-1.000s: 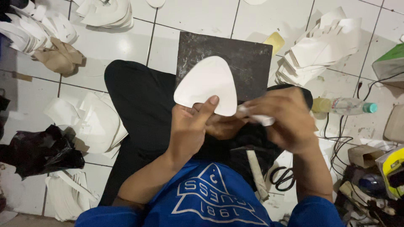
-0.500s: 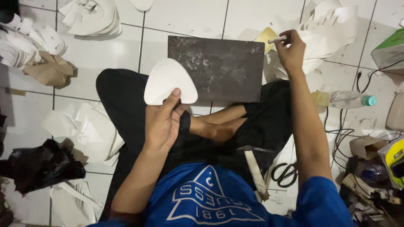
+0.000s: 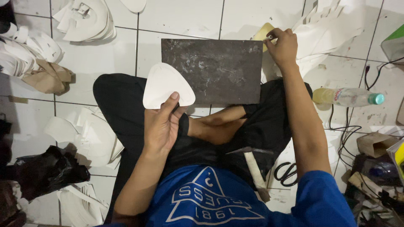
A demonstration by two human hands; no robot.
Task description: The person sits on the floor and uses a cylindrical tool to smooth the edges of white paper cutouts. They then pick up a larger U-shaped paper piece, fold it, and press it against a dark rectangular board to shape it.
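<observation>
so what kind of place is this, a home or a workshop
Probably a small, informal floor workshop for cut-out pieces. The person sits cross-legged on a white tiled floor, left hand holding a white rounded piece, with a dark work slab, stacks of white cut-outs and scissors around.

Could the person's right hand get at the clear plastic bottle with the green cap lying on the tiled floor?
Probably yes: the bottle lies just right of the outstretched right arm, nothing covering it; the right hand is busy with a small item.

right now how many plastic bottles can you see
2: a clear bottle with a green cap lying right of the knee, and a darker bottle in the lower-right clutter. Others may be hidden.
</observation>
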